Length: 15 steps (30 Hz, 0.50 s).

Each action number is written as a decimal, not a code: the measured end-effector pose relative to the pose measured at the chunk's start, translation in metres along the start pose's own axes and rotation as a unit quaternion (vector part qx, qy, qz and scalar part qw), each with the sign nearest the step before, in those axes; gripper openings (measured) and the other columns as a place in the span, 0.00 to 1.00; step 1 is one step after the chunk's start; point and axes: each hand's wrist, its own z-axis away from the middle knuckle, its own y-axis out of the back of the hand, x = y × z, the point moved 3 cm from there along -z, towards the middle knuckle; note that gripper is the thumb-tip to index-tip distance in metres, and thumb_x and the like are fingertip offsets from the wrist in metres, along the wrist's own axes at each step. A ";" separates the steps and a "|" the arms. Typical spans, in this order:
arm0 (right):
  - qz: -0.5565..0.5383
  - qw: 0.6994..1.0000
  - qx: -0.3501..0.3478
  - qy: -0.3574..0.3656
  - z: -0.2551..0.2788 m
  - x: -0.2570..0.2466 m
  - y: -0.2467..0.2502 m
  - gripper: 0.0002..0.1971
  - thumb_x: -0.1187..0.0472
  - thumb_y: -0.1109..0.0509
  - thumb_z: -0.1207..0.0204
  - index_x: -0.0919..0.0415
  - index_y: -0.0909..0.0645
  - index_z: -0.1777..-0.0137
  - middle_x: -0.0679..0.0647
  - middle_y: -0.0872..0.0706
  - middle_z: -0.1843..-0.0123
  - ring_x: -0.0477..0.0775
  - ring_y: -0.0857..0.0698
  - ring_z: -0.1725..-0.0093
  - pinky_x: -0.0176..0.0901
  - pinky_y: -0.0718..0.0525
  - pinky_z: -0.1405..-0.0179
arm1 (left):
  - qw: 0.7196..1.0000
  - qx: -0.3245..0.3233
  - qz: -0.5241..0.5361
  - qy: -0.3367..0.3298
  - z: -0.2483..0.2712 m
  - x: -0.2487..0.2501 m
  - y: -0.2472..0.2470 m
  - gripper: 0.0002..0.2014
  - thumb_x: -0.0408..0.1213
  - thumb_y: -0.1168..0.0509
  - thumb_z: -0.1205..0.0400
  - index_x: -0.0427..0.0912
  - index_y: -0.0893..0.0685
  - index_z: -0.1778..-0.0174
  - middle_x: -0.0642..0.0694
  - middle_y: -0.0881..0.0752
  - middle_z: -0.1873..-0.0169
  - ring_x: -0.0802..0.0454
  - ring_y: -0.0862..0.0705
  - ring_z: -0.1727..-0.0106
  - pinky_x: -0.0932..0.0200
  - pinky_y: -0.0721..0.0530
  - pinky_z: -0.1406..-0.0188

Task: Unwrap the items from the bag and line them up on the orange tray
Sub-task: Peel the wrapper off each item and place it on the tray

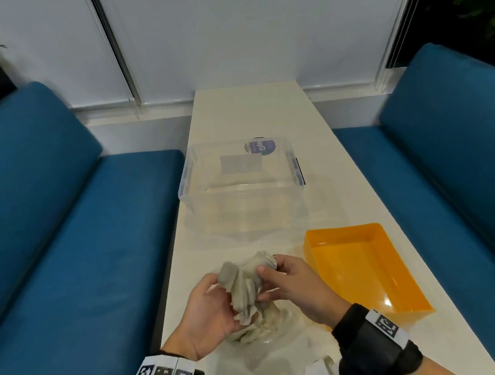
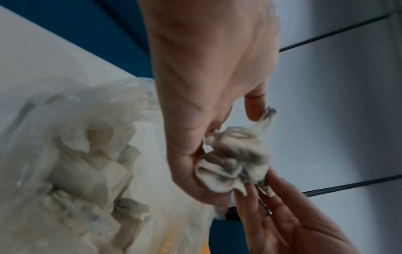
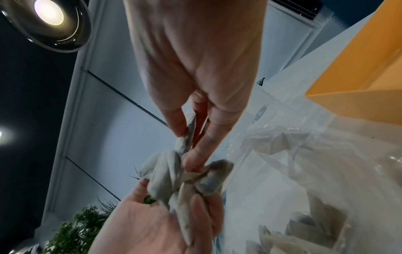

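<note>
A crumpled grey paper-wrapped bundle (image 1: 245, 284) is held above the table's near end between both hands. My left hand (image 1: 227, 301) cups it from below and the left, fingers curled round the paper (image 2: 234, 165). My right hand (image 1: 264, 282) pinches the wrapping's upper right side (image 3: 174, 171) between thumb and fingers. What the paper wraps is hidden. Under the hands lies a clear plastic bag (image 1: 264, 346) holding more grey wrapped pieces (image 2: 76, 163). The orange tray (image 1: 365, 263) stands to the right of the hands with nothing in it.
A clear plastic storage box (image 1: 240, 188) stands beyond the bag in the middle of the narrow white table (image 1: 251, 111). Blue benches (image 1: 63, 235) run along both sides. The tray's wall (image 3: 359, 77) is close to the right wrist.
</note>
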 end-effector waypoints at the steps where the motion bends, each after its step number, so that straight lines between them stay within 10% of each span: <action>1: -0.002 1.000 0.000 -0.005 0.002 0.000 -0.002 0.11 0.60 0.36 0.18 0.67 0.17 0.46 0.66 0.13 0.48 0.54 0.12 0.57 0.41 0.11 0.56 | 1.000 -0.002 0.011 0.013 0.000 -0.001 -0.002 0.26 0.52 0.47 0.24 0.34 0.13 0.48 0.36 0.15 0.62 0.43 0.19 0.67 0.52 0.19 0.66; 4: -0.018 1.000 -0.007 -0.022 0.008 0.000 -0.006 0.11 0.59 0.40 0.16 0.62 0.18 0.48 0.55 0.11 0.52 0.51 0.11 0.57 0.41 0.11 0.54 | 0.999 0.019 0.012 0.028 -0.003 -0.006 -0.003 0.30 0.59 0.44 0.23 0.36 0.10 0.51 0.38 0.14 0.68 0.43 0.15 0.69 0.49 0.16 0.63; 8: -0.018 0.999 -0.006 -0.029 0.013 0.002 -0.005 0.12 0.59 0.42 0.15 0.63 0.18 0.46 0.55 0.11 0.52 0.48 0.11 0.57 0.41 0.12 0.51 | 0.998 0.045 -0.031 0.029 -0.007 -0.013 0.001 0.19 0.45 0.39 0.23 0.36 0.10 0.50 0.35 0.12 0.65 0.41 0.13 0.63 0.38 0.21 0.42; 15: 0.039 0.999 -0.004 -0.013 0.016 0.008 0.012 0.14 0.60 0.40 0.16 0.68 0.17 0.42 0.61 0.11 0.47 0.48 0.12 0.56 0.33 0.15 0.60 | 0.993 0.109 -0.028 0.027 0.002 -0.023 0.007 0.14 0.36 0.41 0.20 0.33 0.17 0.45 0.32 0.13 0.46 0.38 0.13 0.52 0.43 0.14 0.51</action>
